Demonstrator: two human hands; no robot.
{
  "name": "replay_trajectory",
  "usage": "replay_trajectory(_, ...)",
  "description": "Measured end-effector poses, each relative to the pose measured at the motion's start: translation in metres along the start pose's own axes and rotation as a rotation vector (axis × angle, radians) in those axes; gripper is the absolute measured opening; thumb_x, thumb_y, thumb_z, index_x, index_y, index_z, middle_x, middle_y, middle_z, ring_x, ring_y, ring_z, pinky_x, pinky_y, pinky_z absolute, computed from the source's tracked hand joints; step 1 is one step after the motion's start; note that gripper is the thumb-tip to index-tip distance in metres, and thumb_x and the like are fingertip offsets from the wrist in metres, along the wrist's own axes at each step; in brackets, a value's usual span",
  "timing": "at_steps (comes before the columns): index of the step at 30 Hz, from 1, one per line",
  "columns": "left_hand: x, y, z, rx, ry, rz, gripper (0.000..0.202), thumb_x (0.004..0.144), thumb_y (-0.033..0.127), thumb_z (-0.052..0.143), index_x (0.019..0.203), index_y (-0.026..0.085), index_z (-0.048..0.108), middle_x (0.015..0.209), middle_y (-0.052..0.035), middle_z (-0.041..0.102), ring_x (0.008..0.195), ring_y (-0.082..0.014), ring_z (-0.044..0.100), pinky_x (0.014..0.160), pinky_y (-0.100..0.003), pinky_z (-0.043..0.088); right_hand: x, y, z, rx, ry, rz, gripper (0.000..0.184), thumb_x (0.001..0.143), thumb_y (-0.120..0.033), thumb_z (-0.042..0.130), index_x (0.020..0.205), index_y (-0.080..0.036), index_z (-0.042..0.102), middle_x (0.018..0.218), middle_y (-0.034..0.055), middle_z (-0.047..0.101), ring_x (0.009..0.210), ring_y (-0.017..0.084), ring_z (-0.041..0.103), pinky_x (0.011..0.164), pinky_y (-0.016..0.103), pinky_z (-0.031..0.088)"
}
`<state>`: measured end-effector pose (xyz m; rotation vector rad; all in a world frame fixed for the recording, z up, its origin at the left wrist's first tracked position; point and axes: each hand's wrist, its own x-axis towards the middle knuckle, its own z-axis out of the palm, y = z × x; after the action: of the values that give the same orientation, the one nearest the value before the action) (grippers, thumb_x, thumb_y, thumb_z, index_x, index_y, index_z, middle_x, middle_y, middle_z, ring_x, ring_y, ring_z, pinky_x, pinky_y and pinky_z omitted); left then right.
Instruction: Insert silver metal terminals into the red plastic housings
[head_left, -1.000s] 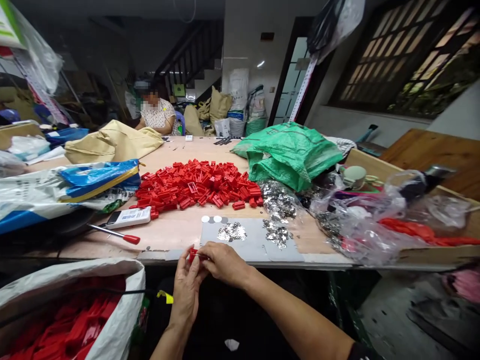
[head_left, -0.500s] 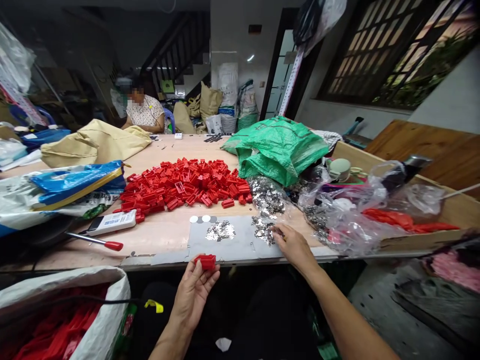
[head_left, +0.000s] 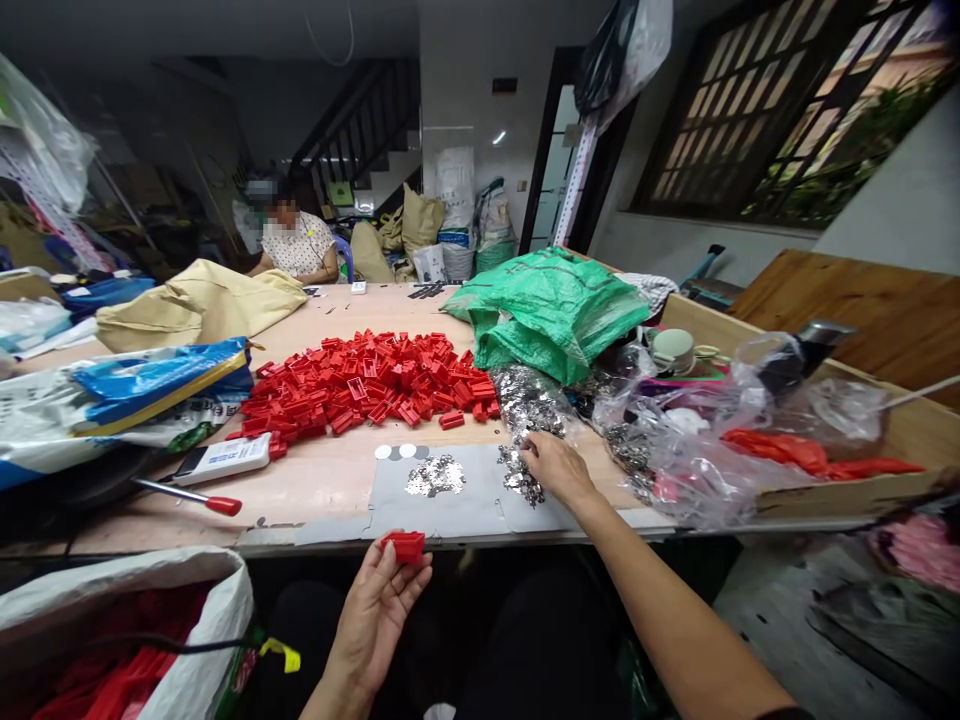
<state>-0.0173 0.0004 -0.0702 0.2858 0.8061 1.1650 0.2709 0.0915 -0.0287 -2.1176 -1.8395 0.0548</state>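
Observation:
A small red plastic housing is pinched between the thumb and fingers of my left hand, just off the table's front edge. My right hand reaches onto a pile of small metal pieces on the right of a grey mat. Its fingertips are bent together over the pile, and whatever they pinch is too small to make out. A second heap of shiny flat metal pieces lies on the mat's left half. Behind the mat spreads a large heap of red plastic housings.
A clear bag of metal parts lies under a green woven sack. On the right stands a wooden tray with plastic bags. A red-tipped lever juts in at left, above a white sack. Another person sits across the table.
My right hand has shifted slightly left and up over the metal pile. My left hand keeps hold of the red housing, and the whole view has tilted a little.

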Motion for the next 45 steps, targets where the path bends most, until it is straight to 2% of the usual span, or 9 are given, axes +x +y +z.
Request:
replay_trajectory(6, 0.001, -0.004, -0.002, -0.005, 0.010, 0.004, 0.020, 0.079, 0.016, 0.066, 0.097, 0.016, 0.057, 0.092, -0.0091, 0.072, 0.087, -0.0228, 0.070, 0.082, -0.037, 0.056, 0.009, 0.017, -0.007, 0.024, 0.020, 0.039, 0.019, 0.086, -0.025, 0.047, 0.091, -0.021, 0.064, 0.092, 0.0045, 0.068, 0.082, 0.018, 0.060, 0.066, 0.025, 0.037)
replay_trajectory(13, 0.002, -0.005, -0.001, 0.013, 0.019, -0.010, 0.021, 0.080, 0.015, 0.064, 0.099, 0.016, 0.057, 0.092, -0.0097, 0.072, 0.086, -0.0230, 0.070, 0.081, -0.037, 0.056, -0.010, 0.051, -0.013, 0.009, -0.026, 0.106, 0.019, 0.084, -0.025, 0.048, 0.085, -0.021, 0.067, 0.081, 0.0054, 0.070, 0.077, 0.021, 0.061, 0.065, 0.028, 0.038)
replay_trajectory(18, 0.004, -0.006, 0.001, 0.013, 0.042, -0.006, 0.020, 0.079, 0.015, 0.064, 0.098, 0.016, 0.057, 0.091, -0.0096, 0.072, 0.084, -0.0232, 0.071, 0.079, -0.037, 0.057, -0.020, 0.057, -0.002, 0.049, -0.064, 0.078, 0.023, 0.082, -0.016, 0.048, 0.094, -0.020, 0.066, 0.098, 0.0060, 0.069, 0.091, 0.020, 0.061, 0.076, 0.027, 0.042)
replay_trajectory(22, 0.004, -0.008, 0.000, 0.026, 0.039, -0.008, 0.022, 0.080, 0.016, 0.064, 0.100, 0.016, 0.056, 0.091, -0.0095, 0.072, 0.085, -0.0232, 0.071, 0.080, -0.038, 0.057, -0.018, 0.053, 0.006, 0.090, -0.078, 0.033, 0.031, 0.081, -0.012, 0.046, 0.106, -0.020, 0.063, 0.110, 0.0062, 0.066, 0.100, 0.019, 0.059, 0.084, 0.026, 0.042)
replay_trajectory(26, 0.003, -0.009, 0.000, 0.045, 0.055, -0.003, 0.023, 0.080, 0.016, 0.063, 0.102, 0.016, 0.056, 0.091, -0.0094, 0.072, 0.085, -0.0234, 0.071, 0.080, -0.037, 0.057, -0.015, 0.041, 0.011, 0.110, -0.098, -0.025, 0.033, 0.080, -0.009, 0.045, 0.107, -0.020, 0.063, 0.108, 0.0059, 0.065, 0.101, 0.018, 0.058, 0.089, 0.025, 0.040)
replay_trajectory(32, 0.003, -0.010, 0.003, 0.062, 0.062, -0.001, 0.027, 0.079, 0.016, 0.063, 0.105, 0.016, 0.054, 0.092, -0.0100, 0.072, 0.084, -0.0230, 0.071, 0.079, -0.036, 0.057, -0.010, 0.022, 0.019, 0.095, -0.111, -0.004, 0.041, 0.078, -0.006, 0.043, 0.115, -0.011, 0.060, 0.109, 0.0148, 0.062, 0.100, 0.024, 0.057, 0.087, 0.030, 0.039)
replay_trajectory(39, 0.010, -0.013, -0.010, 0.049, 0.032, -0.016, 0.028, 0.078, 0.016, 0.065, 0.104, 0.017, 0.054, 0.094, -0.0099, 0.072, 0.088, -0.0251, 0.070, 0.082, -0.039, 0.056, -0.004, 0.006, 0.013, 0.157, -0.133, -0.020, 0.040, 0.074, -0.004, 0.044, 0.103, -0.020, 0.065, 0.103, 0.0068, 0.064, 0.097, 0.019, 0.057, 0.084, 0.025, 0.038)
replay_trajectory(45, 0.015, -0.016, -0.014, 0.066, 0.028, -0.012, 0.030, 0.078, 0.016, 0.066, 0.105, 0.018, 0.053, 0.094, -0.0101, 0.072, 0.089, -0.0256, 0.070, 0.080, -0.038, 0.057, -0.005, -0.018, 0.014, 0.199, -0.092, -0.046, 0.034, 0.075, -0.004, 0.044, 0.098, -0.019, 0.065, 0.098, 0.0071, 0.062, 0.093, 0.018, 0.057, 0.081, 0.024, 0.039)
